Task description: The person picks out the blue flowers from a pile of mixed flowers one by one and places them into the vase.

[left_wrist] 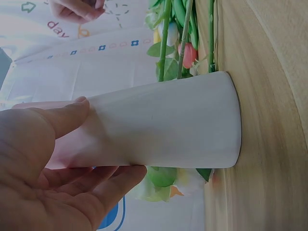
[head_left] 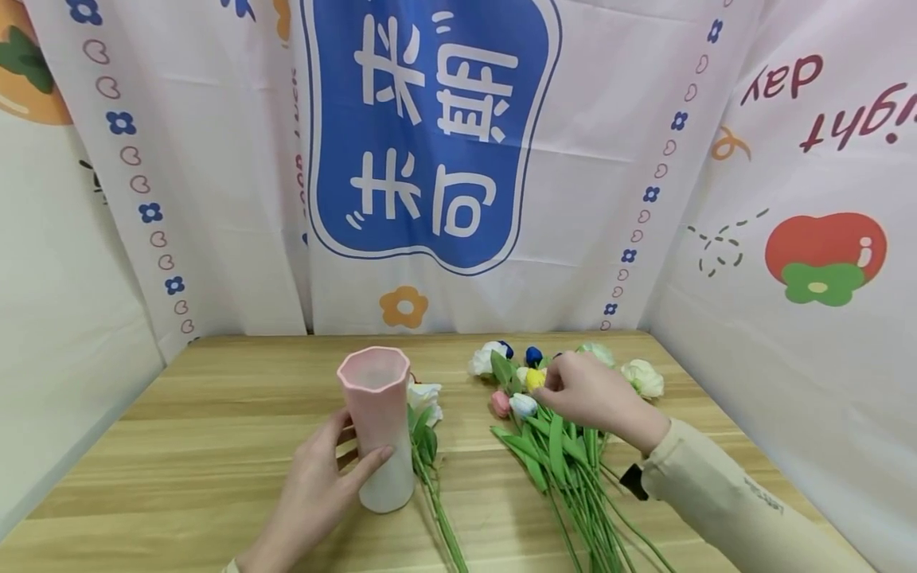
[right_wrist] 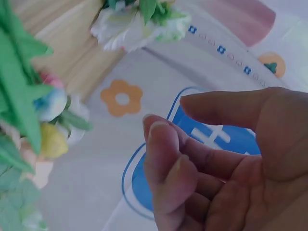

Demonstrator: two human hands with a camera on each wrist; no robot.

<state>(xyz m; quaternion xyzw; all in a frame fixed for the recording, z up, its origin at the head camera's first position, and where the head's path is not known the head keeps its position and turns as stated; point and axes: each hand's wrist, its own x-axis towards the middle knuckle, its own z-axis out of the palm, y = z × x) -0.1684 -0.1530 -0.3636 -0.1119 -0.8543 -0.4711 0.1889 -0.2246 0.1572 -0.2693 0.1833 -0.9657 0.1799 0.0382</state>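
Note:
A pink-to-white vase stands upright on the wooden table. My left hand grips its side, the thumb across the near face and the fingers round the left. In the left wrist view the white lower part of the vase shows beyond that hand. Over a bunch of artificial flowers is my right hand, fingers loosely bent; in the right wrist view a gap parts thumb from fingertips, with nothing between. Nearest to it are a yellow tulip and a pale blue-white tulip.
A white flower with a long stem lies just right of the vase. White blooms, a pink tulip and blue buds top the bunch. Printed cloth hangs along the table's back and sides.

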